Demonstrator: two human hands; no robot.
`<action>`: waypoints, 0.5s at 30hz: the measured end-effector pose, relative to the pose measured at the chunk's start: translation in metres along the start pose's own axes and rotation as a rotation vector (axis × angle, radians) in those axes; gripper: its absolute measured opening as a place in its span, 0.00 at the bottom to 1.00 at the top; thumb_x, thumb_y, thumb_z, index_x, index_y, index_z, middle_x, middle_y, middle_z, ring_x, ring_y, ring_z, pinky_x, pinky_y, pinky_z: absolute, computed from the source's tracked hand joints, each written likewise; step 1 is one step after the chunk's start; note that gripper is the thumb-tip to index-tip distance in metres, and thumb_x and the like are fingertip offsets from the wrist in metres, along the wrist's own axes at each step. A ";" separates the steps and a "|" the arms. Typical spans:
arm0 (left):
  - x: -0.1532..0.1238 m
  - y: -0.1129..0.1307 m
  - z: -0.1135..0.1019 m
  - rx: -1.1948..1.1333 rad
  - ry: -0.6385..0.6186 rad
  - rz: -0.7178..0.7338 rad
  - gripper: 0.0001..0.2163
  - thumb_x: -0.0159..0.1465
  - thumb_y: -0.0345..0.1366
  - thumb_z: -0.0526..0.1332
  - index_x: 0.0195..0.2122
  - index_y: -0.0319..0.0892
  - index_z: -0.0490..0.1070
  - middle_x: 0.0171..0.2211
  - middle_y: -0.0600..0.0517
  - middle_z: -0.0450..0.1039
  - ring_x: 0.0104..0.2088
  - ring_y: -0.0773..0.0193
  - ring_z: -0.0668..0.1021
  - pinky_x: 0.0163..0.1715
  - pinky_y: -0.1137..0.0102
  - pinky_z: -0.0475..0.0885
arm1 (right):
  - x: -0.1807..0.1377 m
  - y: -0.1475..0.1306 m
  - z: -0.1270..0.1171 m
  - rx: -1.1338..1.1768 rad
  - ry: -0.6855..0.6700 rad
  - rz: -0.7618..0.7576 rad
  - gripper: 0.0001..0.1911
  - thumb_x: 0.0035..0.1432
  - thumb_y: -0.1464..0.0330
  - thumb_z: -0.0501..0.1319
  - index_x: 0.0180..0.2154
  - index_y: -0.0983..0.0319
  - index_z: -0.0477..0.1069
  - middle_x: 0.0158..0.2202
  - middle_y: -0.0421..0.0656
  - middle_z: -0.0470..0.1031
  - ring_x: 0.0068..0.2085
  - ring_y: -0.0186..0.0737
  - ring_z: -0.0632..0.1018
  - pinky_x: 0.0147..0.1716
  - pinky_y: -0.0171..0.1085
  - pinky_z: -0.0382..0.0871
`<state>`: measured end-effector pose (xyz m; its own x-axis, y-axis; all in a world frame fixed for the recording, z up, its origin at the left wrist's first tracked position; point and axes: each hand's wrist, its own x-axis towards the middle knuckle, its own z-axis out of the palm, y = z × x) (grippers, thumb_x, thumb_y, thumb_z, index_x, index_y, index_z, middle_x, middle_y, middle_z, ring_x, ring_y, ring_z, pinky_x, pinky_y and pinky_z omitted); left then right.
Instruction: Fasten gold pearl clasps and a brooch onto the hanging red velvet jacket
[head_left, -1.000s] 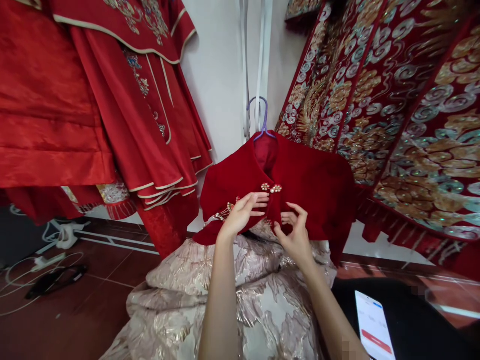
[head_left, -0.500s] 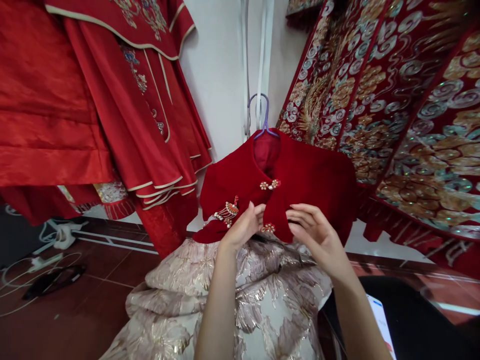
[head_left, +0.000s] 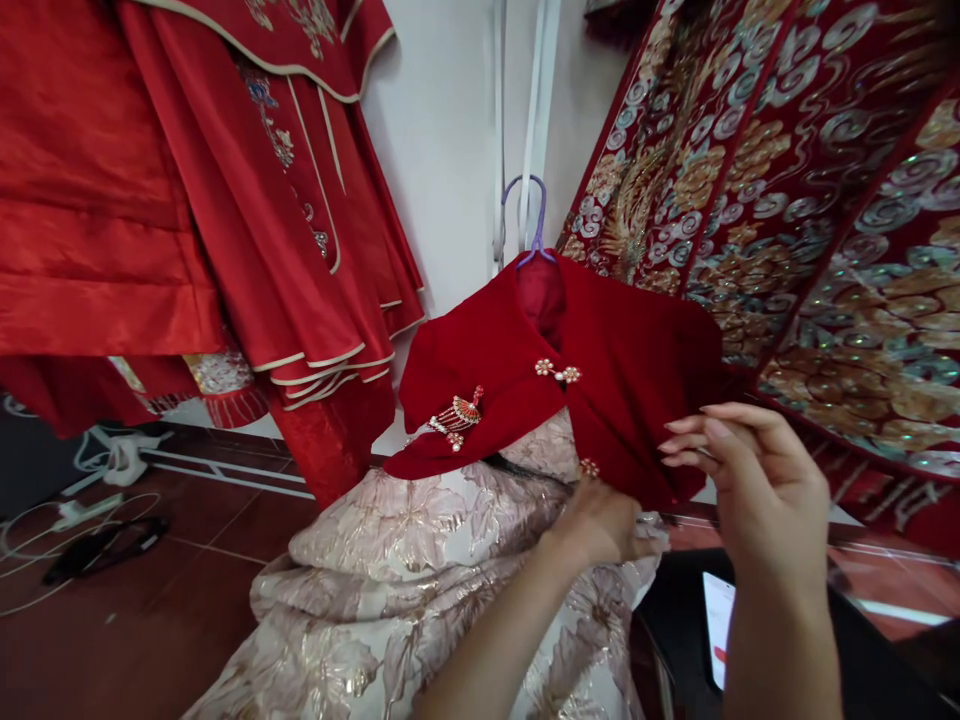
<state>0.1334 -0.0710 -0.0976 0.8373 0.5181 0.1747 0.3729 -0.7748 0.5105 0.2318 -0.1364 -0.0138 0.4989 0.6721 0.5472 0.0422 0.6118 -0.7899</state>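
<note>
A red velvet jacket [head_left: 630, 340] hangs on a purple hanger [head_left: 541, 215] in front of me. A pearl flower clasp [head_left: 558, 371] joins its front near the neck, and a fan-shaped beaded brooch [head_left: 459, 412] sits on the left panel. My left hand [head_left: 600, 522] grips the jacket's lower front edge, just below a second flower ornament [head_left: 589, 467]. To the right of the jacket, my right hand [head_left: 761, 475] is raised with thumb and fingers pinched together; whatever they hold is too small to make out. Pale floral brocade fabric [head_left: 420, 530] spreads beneath the jacket.
Red garments [head_left: 247, 200] hang at the left, and a heavily embroidered red garment [head_left: 810, 220] hangs at the right. A phone [head_left: 718, 625] rests on a black seat [head_left: 847, 640]. Cables and a power strip [head_left: 86, 510] lie on the tiled floor at left.
My left hand has moved right and down to the jacket's right lower edge, drawing that panel aside. The right hand has moved away to the right, fingers now pinched. The front has parted below the clasp.
</note>
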 end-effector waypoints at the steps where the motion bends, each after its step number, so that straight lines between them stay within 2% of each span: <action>1: 0.000 0.000 0.001 0.130 0.016 -0.012 0.17 0.59 0.45 0.63 0.43 0.38 0.75 0.45 0.38 0.76 0.54 0.44 0.71 0.55 0.52 0.64 | -0.001 -0.001 -0.001 -0.005 0.003 -0.004 0.06 0.56 0.66 0.65 0.38 0.58 0.73 0.32 0.45 0.77 0.29 0.37 0.79 0.27 0.33 0.76; 3: -0.001 0.002 -0.002 0.260 0.036 -0.020 0.14 0.64 0.40 0.58 0.42 0.36 0.75 0.45 0.36 0.76 0.53 0.45 0.72 0.54 0.53 0.65 | -0.002 -0.001 -0.002 -0.025 -0.015 -0.001 0.07 0.56 0.66 0.65 0.38 0.58 0.73 0.30 0.44 0.77 0.28 0.37 0.78 0.27 0.33 0.75; 6: -0.005 0.013 -0.012 0.201 -0.056 -0.081 0.13 0.67 0.33 0.50 0.43 0.34 0.73 0.41 0.37 0.77 0.45 0.52 0.78 0.46 0.59 0.71 | -0.003 0.000 -0.002 -0.061 -0.079 0.013 0.08 0.57 0.65 0.65 0.38 0.60 0.72 0.30 0.43 0.77 0.28 0.36 0.78 0.27 0.32 0.75; 8: -0.010 0.021 -0.020 0.005 -0.218 -0.149 0.15 0.68 0.36 0.48 0.40 0.34 0.73 0.35 0.40 0.78 0.38 0.56 0.80 0.40 0.63 0.73 | -0.003 0.000 -0.001 -0.091 -0.119 -0.002 0.08 0.58 0.65 0.65 0.39 0.60 0.72 0.30 0.43 0.77 0.28 0.35 0.78 0.28 0.31 0.75; 10: -0.015 0.026 -0.032 -0.276 -0.480 -0.190 0.17 0.68 0.42 0.51 0.34 0.35 0.73 0.27 0.44 0.77 0.32 0.59 0.80 0.35 0.65 0.75 | -0.003 0.000 0.000 -0.129 -0.177 -0.018 0.08 0.59 0.64 0.63 0.39 0.60 0.71 0.30 0.42 0.76 0.29 0.34 0.77 0.29 0.30 0.75; 12: -0.022 0.022 -0.045 -0.493 -0.759 -0.206 0.18 0.63 0.48 0.58 0.27 0.37 0.72 0.20 0.48 0.74 0.27 0.60 0.79 0.32 0.66 0.75 | -0.003 0.000 0.000 -0.163 -0.243 -0.014 0.09 0.60 0.63 0.63 0.41 0.59 0.71 0.31 0.42 0.76 0.30 0.34 0.77 0.28 0.30 0.75; 13: -0.026 0.017 -0.052 -0.528 -0.831 -0.218 0.18 0.59 0.50 0.62 0.23 0.38 0.72 0.18 0.49 0.73 0.25 0.60 0.78 0.30 0.66 0.75 | -0.003 0.001 0.000 -0.175 -0.268 -0.002 0.10 0.60 0.62 0.62 0.42 0.59 0.71 0.32 0.43 0.76 0.30 0.34 0.77 0.28 0.30 0.75; 15: -0.035 0.004 -0.064 -0.555 -0.815 -0.243 0.20 0.54 0.52 0.65 0.19 0.40 0.70 0.15 0.51 0.71 0.22 0.60 0.77 0.29 0.64 0.75 | -0.003 0.004 0.000 -0.191 -0.291 0.027 0.11 0.60 0.61 0.62 0.43 0.59 0.70 0.33 0.43 0.76 0.31 0.35 0.77 0.27 0.30 0.75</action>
<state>0.0802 -0.0688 -0.0484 0.8587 0.0734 -0.5072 0.5044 -0.2966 0.8109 0.2303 -0.1362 -0.0184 0.2357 0.7943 0.5600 0.2070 0.5219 -0.8275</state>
